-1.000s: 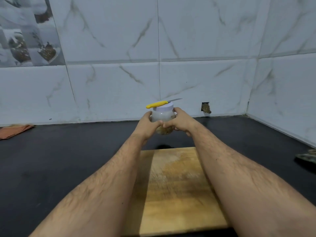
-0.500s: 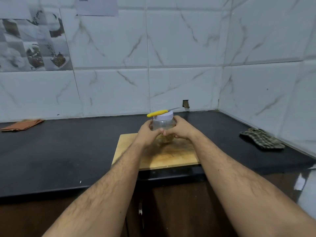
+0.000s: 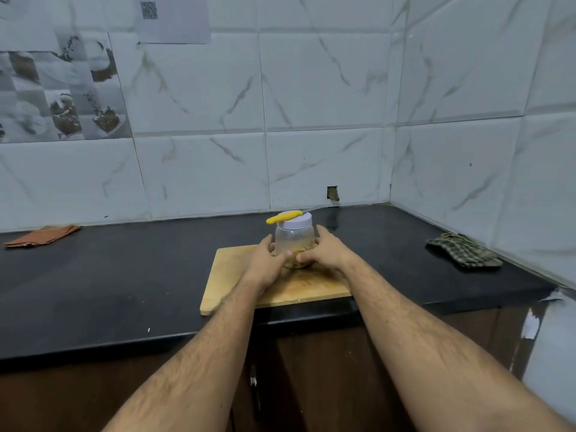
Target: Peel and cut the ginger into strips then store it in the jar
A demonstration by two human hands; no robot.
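Jar (image 3: 294, 241) stands upright on the wooden board (image 3: 230, 275) with its white lid (image 3: 294, 221) on and pale strips showing at the bottom; a yellow-handled knife (image 3: 283, 217) lies across the lid. We find the left hand (image 3: 265, 265) and right hand (image 3: 321, 251) cupping its sides, fingers curled round the clear wall. We judge storing done or near done; next, let go gently so the knife does not slide.

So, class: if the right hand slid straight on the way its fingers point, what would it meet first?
The right hand already holds the jar; its fingers point left, so the left hand across the jar comes next, though depth is unclear.
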